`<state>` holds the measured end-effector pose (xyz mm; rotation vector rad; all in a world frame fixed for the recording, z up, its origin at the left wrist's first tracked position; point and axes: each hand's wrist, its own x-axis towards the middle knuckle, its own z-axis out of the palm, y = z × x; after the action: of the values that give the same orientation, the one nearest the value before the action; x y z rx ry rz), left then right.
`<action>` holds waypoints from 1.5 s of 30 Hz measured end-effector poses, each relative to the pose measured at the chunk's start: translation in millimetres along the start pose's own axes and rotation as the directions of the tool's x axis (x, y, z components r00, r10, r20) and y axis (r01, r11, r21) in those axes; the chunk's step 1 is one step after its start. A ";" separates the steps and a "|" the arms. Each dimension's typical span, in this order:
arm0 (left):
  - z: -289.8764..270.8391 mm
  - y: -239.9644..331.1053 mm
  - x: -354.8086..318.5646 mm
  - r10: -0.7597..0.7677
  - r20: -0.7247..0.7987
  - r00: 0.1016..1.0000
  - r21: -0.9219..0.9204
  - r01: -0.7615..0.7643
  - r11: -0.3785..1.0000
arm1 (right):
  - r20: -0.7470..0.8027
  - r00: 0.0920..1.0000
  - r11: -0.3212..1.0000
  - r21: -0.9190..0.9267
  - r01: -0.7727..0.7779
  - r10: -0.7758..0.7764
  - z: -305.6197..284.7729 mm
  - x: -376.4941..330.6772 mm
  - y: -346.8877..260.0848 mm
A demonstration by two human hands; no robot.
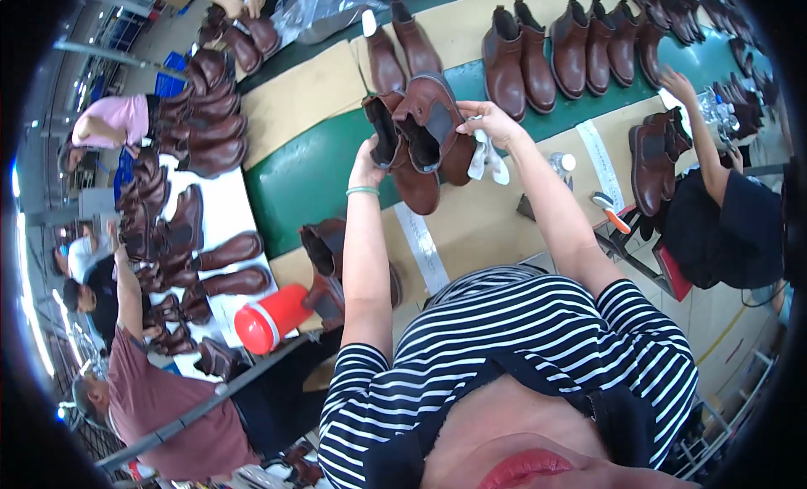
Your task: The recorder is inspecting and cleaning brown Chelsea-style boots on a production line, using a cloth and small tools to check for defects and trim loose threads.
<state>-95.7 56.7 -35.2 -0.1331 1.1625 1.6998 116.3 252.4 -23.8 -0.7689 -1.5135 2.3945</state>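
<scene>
Brown boots (424, 115) lie between both hands above the green table (294, 174), openings tilted wearerward, long axis hard to tell; the left hand (366, 165) grips one side, the right hand (496, 126) pinches a white cloth (487, 157) by the other; standing boots (418, 47) crowd the far side

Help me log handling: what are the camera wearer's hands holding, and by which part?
Brown boots: the left hand and right hand grip them at the sides of their uppers. The right also holds a white cloth.
</scene>
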 end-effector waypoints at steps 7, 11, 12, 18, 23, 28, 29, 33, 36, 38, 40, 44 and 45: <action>-6.1 -28.0 86.1 -0.234 -0.011 0.972 0.361 0.222 0.906 | -0.366 0.912 0.976 0.181 -0.124 0.184 -29.4 42.1 59.4; 12.9 -72.0 79.1 0.082 0.047 0.996 0.246 -0.091 0.965 | -0.419 0.906 0.994 0.109 -0.022 0.066 -26.9 31.9 65.7; 16.1 -78.9 77.6 0.107 0.024 0.994 0.149 -0.110 0.983 | -0.389 0.919 0.994 0.106 -0.028 0.068 -27.1 32.9 61.9; 61.4 -63.0 104.9 0.684 0.124 0.719 0.792 -0.487 0.368 | -0.365 0.931 0.999 -0.027 -0.029 0.017 -21.3 57.7 22.0; 26.1 -37.9 133.1 0.597 -0.013 0.802 0.576 -0.482 0.660 | -0.521 0.853 1.000 -0.024 0.016 -0.026 -15.7 31.1 21.9; 88.4 41.3 157.5 0.802 0.241 0.547 0.518 -0.771 0.370 | -0.493 0.855 0.970 0.240 -0.045 0.161 -11.2 -12.3 38.1; 108.7 63.0 166.0 0.813 0.322 0.485 0.529 -0.804 0.270 | -0.474 0.856 0.957 0.280 -0.074 0.205 -9.0 -16.1 45.9; 157.7 129.5 224.0 0.738 0.567 0.366 0.802 -0.448 -0.394 | -0.364 0.841 0.878 0.414 -0.240 0.401 12.3 -28.0 66.3; 199.5 132.9 252.7 0.744 0.329 0.582 0.934 -0.085 -0.347 | -0.334 0.708 0.772 0.412 -0.485 0.623 27.7 -31.8 50.6; 193.8 152.1 282.0 0.465 0.143 0.874 0.954 0.003 -0.300 | -0.247 0.807 0.822 0.368 -0.434 0.537 35.8 -32.8 75.9; 201.7 147.8 306.1 0.405 0.125 0.906 0.932 0.033 -0.362 | -0.115 0.921 0.897 0.298 -0.326 0.372 45.8 -30.1 77.5; 179.2 150.6 337.8 0.454 0.155 0.877 0.898 0.066 -0.435 | -0.289 0.820 0.734 -0.645 0.215 -0.494 60.7 1.5 14.4; 163.9 157.2 343.5 0.509 0.216 0.833 0.911 0.016 -0.412 | -0.246 0.682 0.535 -0.807 0.249 -0.688 67.2 10.0 -13.9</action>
<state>-310.1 408.0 -47.9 1.1642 2.7699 0.2703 71.0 210.7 8.1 -0.8772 -2.0321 0.9565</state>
